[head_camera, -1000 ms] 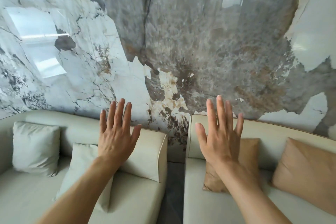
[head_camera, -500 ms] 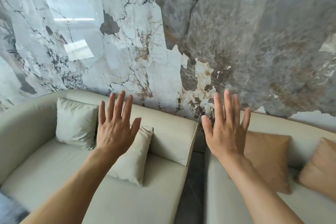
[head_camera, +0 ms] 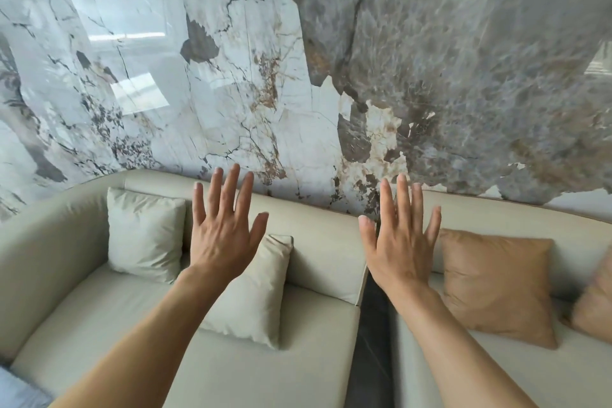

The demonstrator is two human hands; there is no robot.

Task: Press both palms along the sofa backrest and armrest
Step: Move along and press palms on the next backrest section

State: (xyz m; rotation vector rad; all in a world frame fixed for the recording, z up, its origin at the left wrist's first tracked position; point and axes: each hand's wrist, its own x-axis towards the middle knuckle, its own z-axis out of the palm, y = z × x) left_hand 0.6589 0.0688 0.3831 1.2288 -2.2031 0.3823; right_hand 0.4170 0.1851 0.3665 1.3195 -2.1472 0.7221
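Note:
A pale beige sofa stands against a marble wall, its backrest point(head_camera: 324, 242) running left to right and its curved armrest point(head_camera: 43, 242) at the left. My left hand point(head_camera: 222, 235) is raised with fingers spread, held in the air in front of the backrest. My right hand point(head_camera: 397, 242) is also raised and spread, over the dark gap between the two sofa sections. Both hands hold nothing, and neither palm visibly touches the upholstery.
Two pale cushions point(head_camera: 145, 232) point(head_camera: 255, 301) lean on the left section. Tan cushions point(head_camera: 500, 285) lie on the right sofa section point(head_camera: 516, 219). A dark floor gap point(head_camera: 371, 341) separates the sections. The glossy marble wall point(head_camera: 298, 76) rises behind. A grey-blue item point(head_camera: 16, 387) shows at bottom left.
The view has swung left, so the armrest and more of the left sofa section appear. Both hands stay raised and spread, holding nothing.

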